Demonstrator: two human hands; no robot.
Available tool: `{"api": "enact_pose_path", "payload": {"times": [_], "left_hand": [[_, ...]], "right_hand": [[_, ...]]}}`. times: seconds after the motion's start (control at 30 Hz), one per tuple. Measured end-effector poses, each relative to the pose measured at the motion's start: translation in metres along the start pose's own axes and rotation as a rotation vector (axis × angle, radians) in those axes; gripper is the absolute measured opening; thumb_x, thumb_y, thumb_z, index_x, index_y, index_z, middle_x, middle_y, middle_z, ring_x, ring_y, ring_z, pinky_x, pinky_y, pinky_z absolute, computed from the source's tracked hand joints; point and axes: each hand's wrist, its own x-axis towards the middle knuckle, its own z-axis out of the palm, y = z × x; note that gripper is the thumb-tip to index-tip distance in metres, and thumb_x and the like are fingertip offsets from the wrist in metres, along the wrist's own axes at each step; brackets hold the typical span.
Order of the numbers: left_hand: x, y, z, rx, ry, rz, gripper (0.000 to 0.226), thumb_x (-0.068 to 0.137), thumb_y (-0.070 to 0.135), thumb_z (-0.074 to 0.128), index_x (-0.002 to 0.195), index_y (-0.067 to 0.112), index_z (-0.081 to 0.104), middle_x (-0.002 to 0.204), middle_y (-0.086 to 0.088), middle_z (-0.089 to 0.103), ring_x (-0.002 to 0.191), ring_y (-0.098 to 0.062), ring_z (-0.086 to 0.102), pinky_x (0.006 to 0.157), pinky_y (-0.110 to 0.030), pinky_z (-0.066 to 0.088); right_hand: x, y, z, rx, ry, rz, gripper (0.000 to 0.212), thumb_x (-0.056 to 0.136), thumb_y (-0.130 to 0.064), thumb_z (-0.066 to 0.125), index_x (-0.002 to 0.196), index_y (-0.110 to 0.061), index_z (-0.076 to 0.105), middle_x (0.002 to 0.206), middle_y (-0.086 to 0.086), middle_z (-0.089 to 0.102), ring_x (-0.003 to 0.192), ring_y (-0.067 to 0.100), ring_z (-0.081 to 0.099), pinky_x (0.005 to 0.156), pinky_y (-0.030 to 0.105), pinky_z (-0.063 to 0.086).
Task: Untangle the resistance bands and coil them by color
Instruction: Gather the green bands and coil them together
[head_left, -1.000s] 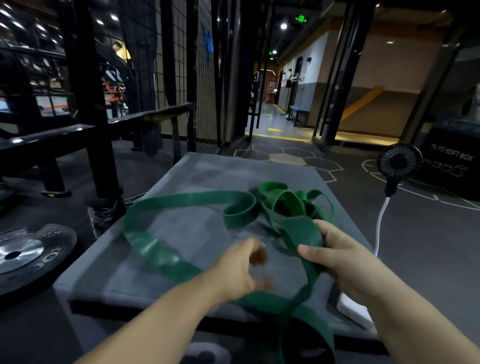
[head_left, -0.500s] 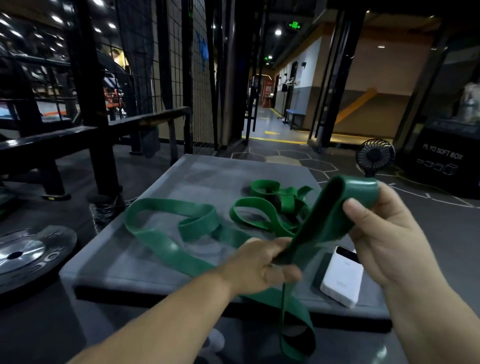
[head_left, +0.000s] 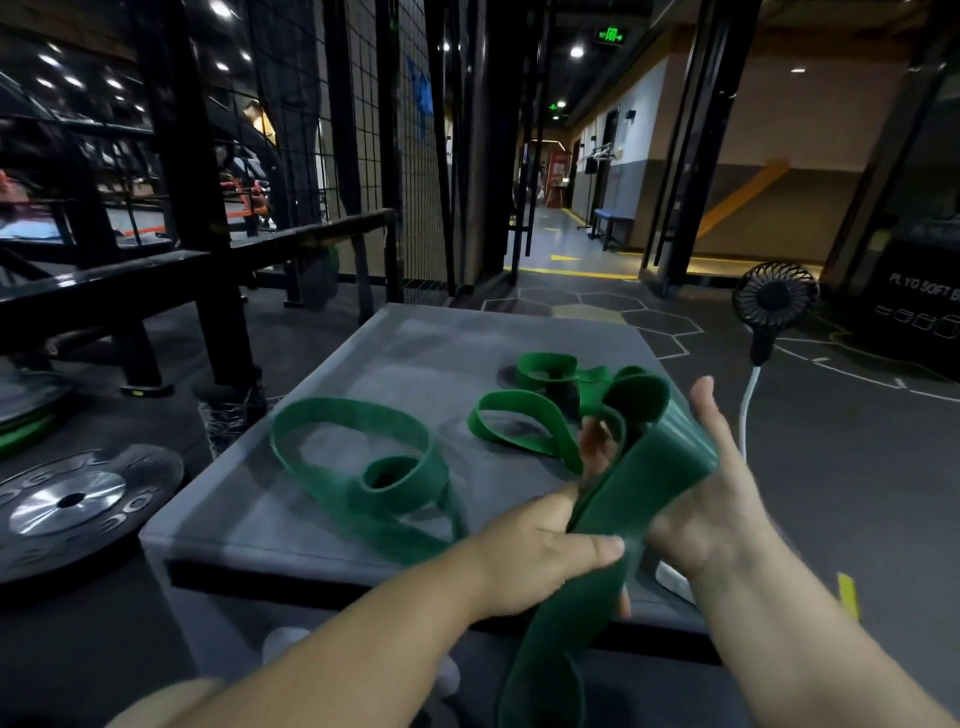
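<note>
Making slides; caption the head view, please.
Left hand and right hand hold a green band over a grey box strewn with loops.

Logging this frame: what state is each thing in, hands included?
wide green band: lifted, folded between both hands, tail hanging below the box edge.
left hand: pinches the band, thumb on top.
right hand: holds the band's fold.
band loops: lying slack on the grey box.
far green bands: tangled on the box.
weight plate: flat on the floor.
fan: upright; spinning or not, cannot tell.
</note>
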Motion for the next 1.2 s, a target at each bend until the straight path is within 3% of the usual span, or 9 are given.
{"api": "enact_pose_path", "payload": {"times": [0.17, 0.27, 0.33, 0.43, 0.53, 0.7, 0.8, 1.0, 1.2], "left_hand": [[-0.002, -0.005, -0.008, -0.270, 0.083, -0.096, 0.025, 0.100, 0.018, 0.049, 0.124, 0.010, 0.048, 0.083, -0.005, 0.069, 0.074, -0.016, 0.067, 0.067, -0.028, 0.054], [-0.004, -0.008, -0.009, -0.330, 0.097, -0.078, 0.021, 0.102, 0.014, 0.042, 0.121, 0.010, 0.047, 0.070, -0.007, 0.068, 0.064, -0.016, 0.066, 0.058, -0.024, 0.052], [-0.004, -0.012, -0.007, -0.386, 0.097, -0.073, 0.022, 0.102, 0.014, 0.041, 0.123, 0.012, 0.046, 0.071, -0.007, 0.069, 0.065, -0.015, 0.067, 0.060, -0.024, 0.053], [-0.002, -0.018, -0.005, -0.421, 0.111, -0.090, 0.023, 0.101, 0.016, 0.043, 0.123, 0.014, 0.051, 0.077, -0.003, 0.070, 0.072, -0.015, 0.068, 0.066, -0.025, 0.054], [0.001, -0.025, -0.007, -0.422, 0.069, -0.107, 0.025, 0.098, 0.016, 0.049, 0.123, 0.011, 0.053, 0.090, -0.005, 0.073, 0.087, -0.017, 0.069, 0.081, -0.031, 0.056], [0.001, -0.037, -0.024, 0.364, -0.041, -0.209, 0.021, 0.082, 0.023, 0.073, 0.102, 0.023, 0.069, 0.100, 0.008, 0.073, 0.097, -0.007, 0.067, 0.098, -0.036, 0.050], [-0.001, -0.030, -0.037, 0.521, -0.019, -0.294, 0.016, 0.080, 0.024, 0.069, 0.096, 0.028, 0.070, 0.096, 0.012, 0.073, 0.094, -0.005, 0.067, 0.095, -0.033, 0.051], [-0.024, -0.010, -0.032, -0.274, -0.421, -0.213, 0.018, 0.096, 0.000, 0.046, 0.105, 0.008, 0.059, 0.082, -0.006, 0.065, 0.070, -0.019, 0.064, 0.069, -0.029, 0.055], [-0.024, -0.008, -0.023, -0.589, -0.439, -0.104, 0.034, 0.097, 0.006, 0.043, 0.125, 0.023, 0.051, 0.102, -0.016, 0.068, 0.076, -0.023, 0.070, 0.068, -0.033, 0.058]], "right_hand": [[0.015, -0.001, -0.012, -0.044, -0.132, 0.008, 0.079, 0.045, -0.052, 0.091, 0.105, -0.003, 0.075, 0.111, 0.020, 0.071, 0.097, 0.030, 0.071, 0.083, 0.044, 0.059], [0.022, 0.009, -0.012, -0.311, -0.155, 0.038, 0.048, 0.057, -0.030, 0.090, 0.098, -0.008, 0.077, 0.102, 0.017, 0.072, 0.087, 0.027, 0.072, 0.074, 0.038, 0.061], [0.023, 0.016, -0.005, -0.422, -0.096, 0.010, 0.021, 0.069, -0.021, 0.076, 0.088, -0.013, 0.077, 0.092, 0.012, 0.070, 0.078, 0.023, 0.069, 0.065, 0.032, 0.058], [0.024, 0.029, 0.004, -0.502, -0.025, -0.015, 0.016, 0.081, -0.016, 0.066, 0.094, -0.010, 0.070, 0.086, 0.011, 0.070, 0.076, 0.021, 0.068, 0.065, 0.032, 0.057], [0.028, 0.035, 0.010, -0.335, 0.115, -0.107, 0.009, 0.096, -0.014, 0.054, 0.097, -0.007, 0.061, 0.075, 0.013, 0.069, 0.071, 0.025, 0.069, 0.069, 0.040, 0.060], [0.031, 0.005, 0.010, -0.073, 0.216, -0.286, 0.011, 0.100, -0.016, 0.049, 0.102, -0.006, 0.052, 0.064, 0.006, 0.065, 0.053, 0.017, 0.063, 0.055, 0.035, 0.058], [0.032, -0.013, 0.006, 0.025, 0.165, -0.344, 0.015, 0.100, -0.021, 0.050, 0.109, -0.009, 0.049, 0.071, 0.003, 0.062, 0.055, 0.013, 0.056, 0.056, 0.028, 0.053], [0.034, -0.025, -0.006, 0.005, 0.152, -0.285, 0.020, 0.100, -0.029, 0.047, 0.099, -0.016, 0.062, 0.080, 0.002, 0.067, 0.060, 0.012, 0.055, 0.065, 0.026, 0.052], [0.043, -0.017, -0.022, -0.147, 0.277, -0.182, 0.023, 0.100, -0.028, 0.048, 0.096, -0.015, 0.067, 0.069, 0.000, 0.052, 0.059, 0.013, 0.045, 0.065, 0.028, 0.044]]}}
